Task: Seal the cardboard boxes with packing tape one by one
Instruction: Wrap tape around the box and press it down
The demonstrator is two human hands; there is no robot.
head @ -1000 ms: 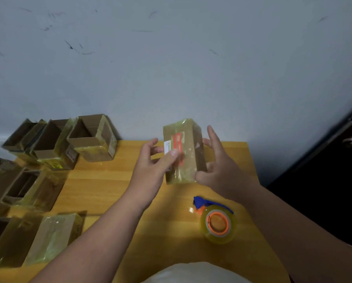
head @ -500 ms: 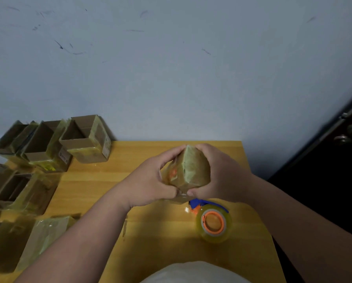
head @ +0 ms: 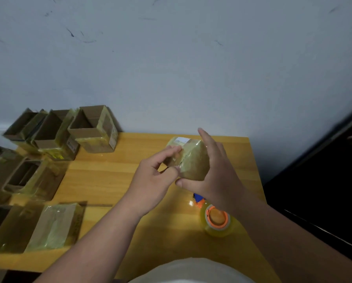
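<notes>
At the far left of the frame several open cardboard boxes (head: 17, 176) are lying on the wooden table (head: 101, 176), wrapped in yellowish tape, and at the lower left one flat taped box (head: 54, 227) is lying with its shiny side up. In the upper left, against the grey wall (head: 171, 58), three more open boxes (head: 93, 129) are standing in a row with their mouths up. In the middle of the frame my left hand (head: 150, 180) is pinching the near edge of the small taped box (head: 191, 162) with thumb and curled fingers. I am holding this box above the table, tilted, with a white label at its top end. My right hand (head: 214, 170) is holding the box from the right side, the fingers straight along it and the thumb under its lower corner. Below my right wrist, on the table, the roll of packing tape (head: 217, 220) is lying on its orange dispenser, partly hidden by my arm. At the right edge a dark door (head: 324, 180) is showing.
</notes>
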